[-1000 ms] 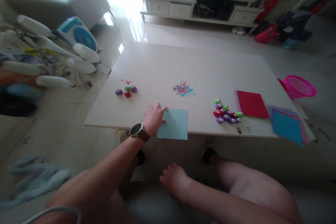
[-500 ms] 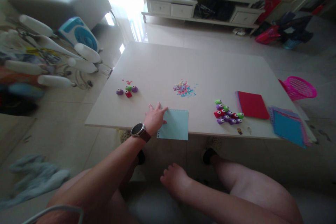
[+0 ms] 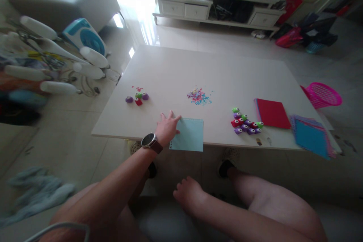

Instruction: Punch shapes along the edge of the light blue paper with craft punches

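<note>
Nothing has visibly shifted: left hand (image 3: 167, 126), grip spread, on the sheet (image 3: 190, 135), apparently steadying it; right hand (image 3: 189, 193), grip unclear.

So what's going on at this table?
A person's left hand, fingers spread, rests at the left side of a pale blue-green sheet jutting past the table's near edge. The right hand is off the table. Beyond the sheet lie coloured bits; eyed pieces sit grouped at either side.

Left hand (image 3: 166, 126) spread on pale green paper (image 3: 190, 136), right hand (image 3: 187, 192) held low, confetti pile (image 3: 199, 96) beyond
</note>
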### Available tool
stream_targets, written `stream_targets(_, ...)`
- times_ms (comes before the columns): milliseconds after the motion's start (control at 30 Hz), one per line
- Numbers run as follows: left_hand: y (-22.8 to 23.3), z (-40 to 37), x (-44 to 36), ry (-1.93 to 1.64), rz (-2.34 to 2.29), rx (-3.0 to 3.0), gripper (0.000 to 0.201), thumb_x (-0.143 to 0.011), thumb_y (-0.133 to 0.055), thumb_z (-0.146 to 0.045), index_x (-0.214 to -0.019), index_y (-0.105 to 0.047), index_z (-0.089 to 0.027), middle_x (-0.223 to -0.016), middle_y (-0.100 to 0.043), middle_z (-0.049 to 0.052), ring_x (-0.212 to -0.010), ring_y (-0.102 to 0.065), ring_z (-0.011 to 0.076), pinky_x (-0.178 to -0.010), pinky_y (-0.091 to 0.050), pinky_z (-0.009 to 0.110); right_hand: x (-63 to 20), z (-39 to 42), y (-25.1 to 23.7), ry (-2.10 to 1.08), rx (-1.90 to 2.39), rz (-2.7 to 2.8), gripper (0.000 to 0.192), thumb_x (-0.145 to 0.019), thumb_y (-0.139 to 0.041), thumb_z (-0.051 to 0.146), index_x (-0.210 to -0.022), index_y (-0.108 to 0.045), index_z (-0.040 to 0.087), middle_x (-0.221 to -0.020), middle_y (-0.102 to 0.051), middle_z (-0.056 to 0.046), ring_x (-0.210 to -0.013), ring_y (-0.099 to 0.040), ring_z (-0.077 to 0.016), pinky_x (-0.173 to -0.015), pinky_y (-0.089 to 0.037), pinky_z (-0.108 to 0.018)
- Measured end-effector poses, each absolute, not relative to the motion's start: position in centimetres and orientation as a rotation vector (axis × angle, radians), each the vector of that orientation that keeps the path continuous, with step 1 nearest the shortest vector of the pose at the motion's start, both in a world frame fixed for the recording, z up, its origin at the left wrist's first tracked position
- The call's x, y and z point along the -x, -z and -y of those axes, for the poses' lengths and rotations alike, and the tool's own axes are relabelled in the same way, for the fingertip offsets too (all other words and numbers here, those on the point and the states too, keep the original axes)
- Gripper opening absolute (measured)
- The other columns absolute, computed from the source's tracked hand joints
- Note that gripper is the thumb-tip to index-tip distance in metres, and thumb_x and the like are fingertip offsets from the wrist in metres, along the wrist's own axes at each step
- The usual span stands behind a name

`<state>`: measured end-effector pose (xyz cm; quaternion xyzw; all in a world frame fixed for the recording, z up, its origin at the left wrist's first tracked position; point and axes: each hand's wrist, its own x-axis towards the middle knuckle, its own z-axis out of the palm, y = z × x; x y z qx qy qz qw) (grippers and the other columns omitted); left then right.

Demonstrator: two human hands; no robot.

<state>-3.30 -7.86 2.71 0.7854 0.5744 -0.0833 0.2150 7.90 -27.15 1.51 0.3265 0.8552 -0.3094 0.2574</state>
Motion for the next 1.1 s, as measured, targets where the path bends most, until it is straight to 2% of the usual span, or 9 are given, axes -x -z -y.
stream_targets(300,-2.51,7.85,3.33,0.226,-1.592,-2.186,0.071,-0.096,-0.074,-0.030,-0.162,-0.048,-0.034,-0.174,-0.031,0.021,-0.154,-0.031,0.0635,-0.107,-0.049,0.079,-7.95,27.32,-1.20,0.833,-0.899,-2.339,0.011,-0.094,-0.072,0.011,-0.103,-0.079,0.011,-0.103,-0.079,-0.015,-0.102,-0.078,-0.0307,-0.092,-0.063,-0.047)
stream_targets(533,-2.83,7.89,3.25,0.238,-1.594,-2.170,0.073,-0.095,-0.075,-0.030,-0.162,-0.048,-0.035,-0.175,-0.030,0.021,-0.155,-0.030,0.0614,-0.109,-0.049,0.077,-7.79,27.13,-1.63,0.840,-0.892,-2.290,0.015,-0.095,-0.072,0.012,-0.109,-0.079,0.010,-0.109,-0.079,-0.015,-0.108,-0.076,-0.0311,-0.097,-0.062,-0.046)
stream_targets(1100,-2.47,7.79,3.44,0.226,-1.580,-2.186,0.070,-0.096,-0.072,-0.030,-0.162,-0.047,-0.036,-0.173,-0.032,0.021,-0.154,-0.032,0.0619,-0.107,-0.050,0.077,-8.14,26.91,-1.50,0.832,-0.892,-2.320,0.016,-0.090,-0.077,0.012,-0.106,-0.078,0.012,-0.106,-0.079,-0.014,-0.104,-0.077,-0.0307,-0.093,-0.062,-0.046)
